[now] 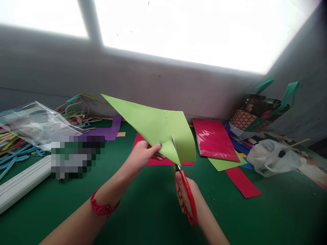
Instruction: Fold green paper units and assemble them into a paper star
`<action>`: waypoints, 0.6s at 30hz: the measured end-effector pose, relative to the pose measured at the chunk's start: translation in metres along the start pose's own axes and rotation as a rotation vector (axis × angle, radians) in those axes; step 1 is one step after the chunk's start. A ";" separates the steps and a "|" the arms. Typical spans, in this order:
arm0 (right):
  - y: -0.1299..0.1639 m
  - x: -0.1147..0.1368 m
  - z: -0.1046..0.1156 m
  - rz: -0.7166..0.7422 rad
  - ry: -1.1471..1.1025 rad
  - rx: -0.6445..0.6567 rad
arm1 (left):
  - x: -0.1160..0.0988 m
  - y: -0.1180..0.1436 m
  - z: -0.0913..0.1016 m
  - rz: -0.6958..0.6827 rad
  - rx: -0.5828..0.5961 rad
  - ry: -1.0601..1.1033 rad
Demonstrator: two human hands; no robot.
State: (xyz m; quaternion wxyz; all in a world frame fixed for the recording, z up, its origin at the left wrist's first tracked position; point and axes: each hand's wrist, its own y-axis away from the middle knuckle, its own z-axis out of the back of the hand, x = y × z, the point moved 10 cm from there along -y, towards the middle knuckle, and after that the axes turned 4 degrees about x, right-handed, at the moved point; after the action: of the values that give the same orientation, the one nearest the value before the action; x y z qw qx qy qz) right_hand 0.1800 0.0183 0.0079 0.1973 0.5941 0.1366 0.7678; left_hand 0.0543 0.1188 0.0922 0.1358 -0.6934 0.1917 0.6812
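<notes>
A sheet of light green paper [150,120] is held up above the table, bent along its right part. My left hand [145,153] pinches its lower edge, thumb on top and fingers beneath. In my right hand [186,190] is a pair of scissors [190,200] with red and yellow handles, pointing away from me. One blade lies over the green paper and the other is mostly hidden behind it, with the paper's lower corner between them. Below the green sheet, partly covered, red paper [168,162] lies on the table.
On the right are a wrapped red paper pack [214,139], a red strip [244,182], a white plastic bag [273,158] and a patterned bag [258,114]. Left are pipe cleaners [15,153], clear plastic packaging [38,119], purple paper [108,132] and a long white device [25,183].
</notes>
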 end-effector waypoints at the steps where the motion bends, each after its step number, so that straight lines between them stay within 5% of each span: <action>1: 0.000 0.001 0.001 0.001 0.005 -0.013 | 0.000 0.000 0.000 -0.001 -0.001 -0.001; 12: -0.003 -0.010 -0.004 -0.065 -0.088 0.044 | 0.000 -0.001 -0.001 0.002 0.001 0.002; 18: -0.003 -0.001 0.001 0.019 -0.020 -0.007 | 0.001 0.000 0.000 0.010 -0.007 0.027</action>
State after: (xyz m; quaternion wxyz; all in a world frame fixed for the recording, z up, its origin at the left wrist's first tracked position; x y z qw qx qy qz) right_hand 0.1812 0.0199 0.0058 0.1936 0.6021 0.1262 0.7643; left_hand 0.0538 0.1187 0.0907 0.1274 -0.7019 0.1947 0.6732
